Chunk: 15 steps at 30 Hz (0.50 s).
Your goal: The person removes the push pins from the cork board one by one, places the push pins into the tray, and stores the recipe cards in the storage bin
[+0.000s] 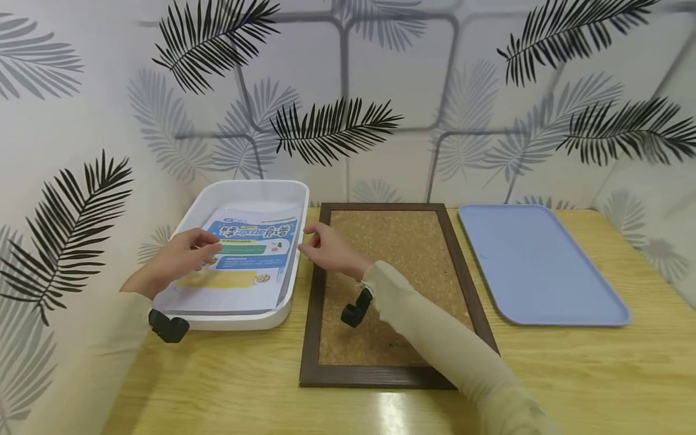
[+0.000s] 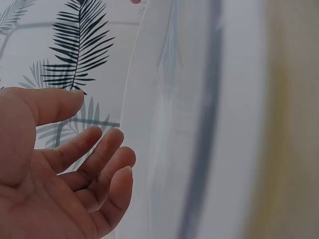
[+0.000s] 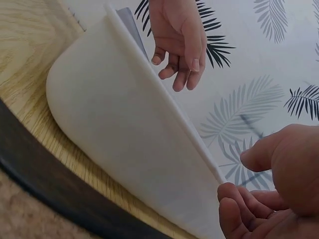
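In the head view a white plastic bin (image 1: 228,321) stands on the left, with a stack of papers inside. The top sheet (image 1: 239,290) is printed in blue, green and yellow. My left hand (image 1: 182,257) hovers over the bin's left side, its fingers loosely bent. The left wrist view shows thumb and fingers of that hand (image 2: 75,169) apart, nothing between them. At the bin's right rim is my right hand (image 1: 330,249). In the right wrist view this hand (image 3: 271,194) has its fingertips close to the rim, its thumb apart; whether they touch, I cannot tell.
A cork board (image 1: 391,266) in a dark brown frame lies right of the bin, under my right forearm. Farther right is a blue tray (image 1: 544,266). All stand on a wooden table (image 1: 239,374), against a wall covering with leaf prints (image 1: 337,130).
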{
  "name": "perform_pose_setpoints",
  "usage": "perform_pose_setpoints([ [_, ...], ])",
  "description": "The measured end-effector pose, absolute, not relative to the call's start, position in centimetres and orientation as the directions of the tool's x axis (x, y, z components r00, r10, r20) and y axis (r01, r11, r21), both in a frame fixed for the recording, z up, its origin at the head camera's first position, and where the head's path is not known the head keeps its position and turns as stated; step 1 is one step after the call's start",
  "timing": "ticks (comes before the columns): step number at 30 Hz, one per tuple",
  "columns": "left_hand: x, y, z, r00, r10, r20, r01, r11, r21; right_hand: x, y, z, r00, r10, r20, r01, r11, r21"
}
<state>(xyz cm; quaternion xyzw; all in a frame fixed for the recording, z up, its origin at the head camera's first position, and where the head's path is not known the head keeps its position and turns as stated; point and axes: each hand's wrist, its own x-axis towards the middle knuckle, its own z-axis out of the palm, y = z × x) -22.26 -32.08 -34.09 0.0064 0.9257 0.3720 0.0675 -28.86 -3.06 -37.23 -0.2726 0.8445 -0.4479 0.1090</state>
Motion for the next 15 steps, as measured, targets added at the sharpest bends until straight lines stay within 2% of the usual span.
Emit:
perform_pose_setpoints([
  [8,-21.9,-30.7,-35.1,-0.987,0.103,-0.121,-0.025,0.655,0.755,-28.4,0.5,-38.3,-0.807,-0.587,0.067,-0.366,0.407,-0.837],
  [15,-21.5,-29.1,-36.0,-0.991,0.126,-0.036,0.062,0.694,0.717,-28.0,4.5,-39.3,-0.809,-0.586,0.044,-0.378,0.462,-0.802],
])
